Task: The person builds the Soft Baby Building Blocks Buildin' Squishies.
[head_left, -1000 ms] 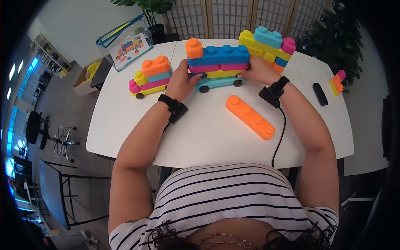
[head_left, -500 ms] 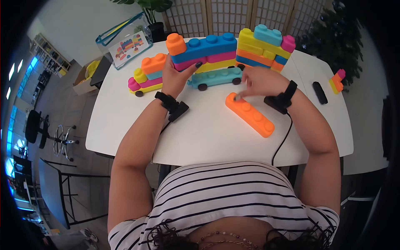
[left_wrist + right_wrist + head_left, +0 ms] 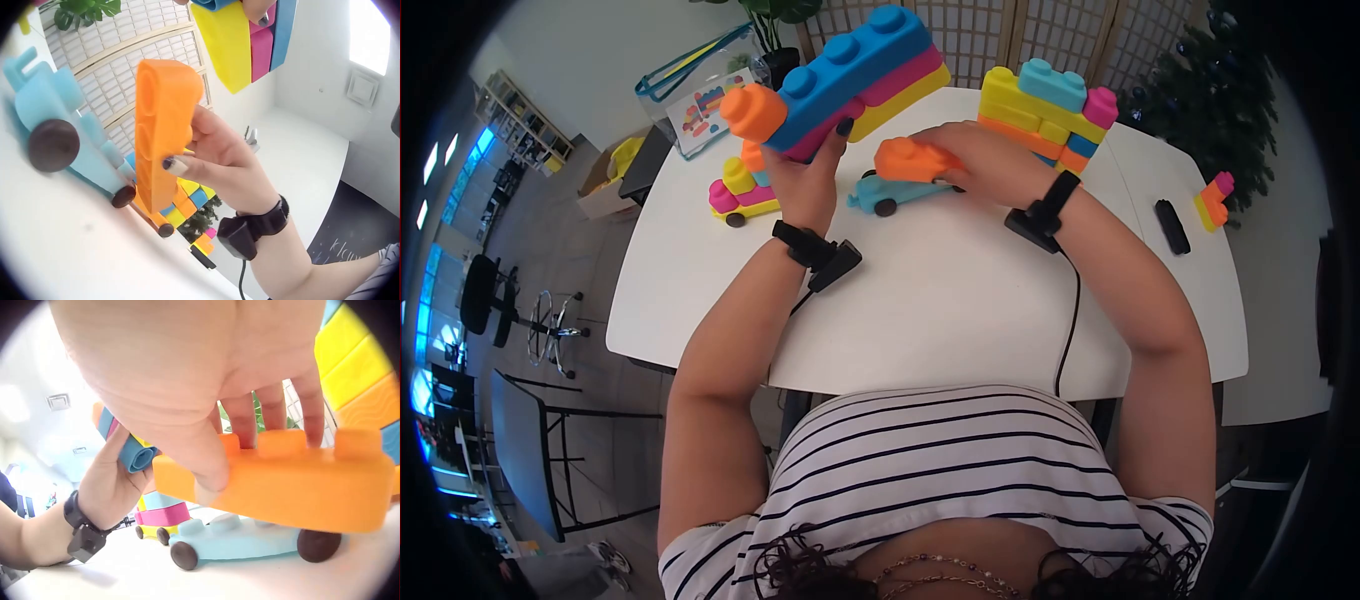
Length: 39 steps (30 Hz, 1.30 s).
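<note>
My left hand (image 3: 805, 190) grips one end of a stack of toy building blocks (image 3: 860, 75), raised and tilted above the table. The stack has a long blue block over magenta and yellow ones, with a small orange block at its near end. A blue block's hollow underside (image 3: 139, 454) shows by that hand in the right wrist view. My right hand (image 3: 222, 147) pinches a long orange block (image 3: 153, 131), thumb on one side and fingers on the other. That block hangs hollow side down close over a light blue wheeled base (image 3: 250, 542), which stands on the table.
Left of the base stands a small block car (image 3: 740, 190). A yellow, orange and blue block wall (image 3: 1040, 115) is at the back right. Farther right lie a black object (image 3: 1172, 227) and small joined blocks (image 3: 1215, 203). A clear bag (image 3: 700, 100) stands at the back left.
My left hand has lifted the stack off the wheeled base and moved it left, tilting it. My right hand has let go of the stack and picked up the long orange block, bringing it over the base.
</note>
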Motion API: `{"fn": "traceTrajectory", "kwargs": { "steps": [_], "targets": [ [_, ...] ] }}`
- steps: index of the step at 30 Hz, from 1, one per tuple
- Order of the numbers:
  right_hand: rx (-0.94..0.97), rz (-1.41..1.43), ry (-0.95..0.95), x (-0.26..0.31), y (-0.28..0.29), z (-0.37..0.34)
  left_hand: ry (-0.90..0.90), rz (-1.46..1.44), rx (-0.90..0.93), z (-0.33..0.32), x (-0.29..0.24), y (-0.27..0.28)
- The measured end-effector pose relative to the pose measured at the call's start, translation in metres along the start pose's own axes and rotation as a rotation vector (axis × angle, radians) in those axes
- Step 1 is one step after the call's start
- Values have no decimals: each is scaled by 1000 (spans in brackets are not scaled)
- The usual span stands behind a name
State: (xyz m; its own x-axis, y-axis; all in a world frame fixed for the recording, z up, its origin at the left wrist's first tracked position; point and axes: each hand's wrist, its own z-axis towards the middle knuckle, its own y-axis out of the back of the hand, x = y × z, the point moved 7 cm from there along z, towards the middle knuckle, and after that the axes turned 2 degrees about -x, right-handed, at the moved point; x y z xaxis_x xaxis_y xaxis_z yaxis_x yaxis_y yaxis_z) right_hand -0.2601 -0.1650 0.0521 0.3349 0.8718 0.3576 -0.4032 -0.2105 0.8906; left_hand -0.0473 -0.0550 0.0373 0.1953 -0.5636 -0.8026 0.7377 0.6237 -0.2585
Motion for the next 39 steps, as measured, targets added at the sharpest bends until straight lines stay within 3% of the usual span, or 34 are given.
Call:
{"fn": "traceTrajectory", "kwargs": {
  "steps": [2, 10, 15, 18, 21, 23, 24, 26, 28, 30, 33, 39],
  "targets": [
    [-14, -105, 103, 7, -11, 12, 0, -12, -11, -1, -3, 1],
    [42, -199, 174, 29, -34, 45, -135, -5, -65, 6, 3, 7],
    [101, -191, 169, 19, -58, 50, 85, 13, 2, 1, -1, 6],
    [159, -131, 136, 14, -63, 47, 65, 29, 39, 5, 10, 6],
    [7, -198, 251, 9, -45, 40, 45, 87, 45, 2, 15, 3],
    [-74, 5, 76, -10, -16, 25, 29, 78, 54, 1, 19, 2],
    [-71, 3, 75, -12, -5, 21, 20, 75, 63, 0, 20, 1],
    [-54, 234, -236, -41, 11, 11, 34, 106, 97, -1, 21, -2],
    [-162, 270, -258, -74, 2, 11, 46, 137, 137, -3, 23, -5],
    [-353, 604, -248, -82, 7, 7, 106, 190, 228, -7, 31, -12],
    [-309, 727, -147, -68, 7, 9, 119, 271, 268, -9, 38, -15],
    [-251, 738, -194, -84, -1, 14, 35, 361, 325, -7, 39, -19]
  ]
}}
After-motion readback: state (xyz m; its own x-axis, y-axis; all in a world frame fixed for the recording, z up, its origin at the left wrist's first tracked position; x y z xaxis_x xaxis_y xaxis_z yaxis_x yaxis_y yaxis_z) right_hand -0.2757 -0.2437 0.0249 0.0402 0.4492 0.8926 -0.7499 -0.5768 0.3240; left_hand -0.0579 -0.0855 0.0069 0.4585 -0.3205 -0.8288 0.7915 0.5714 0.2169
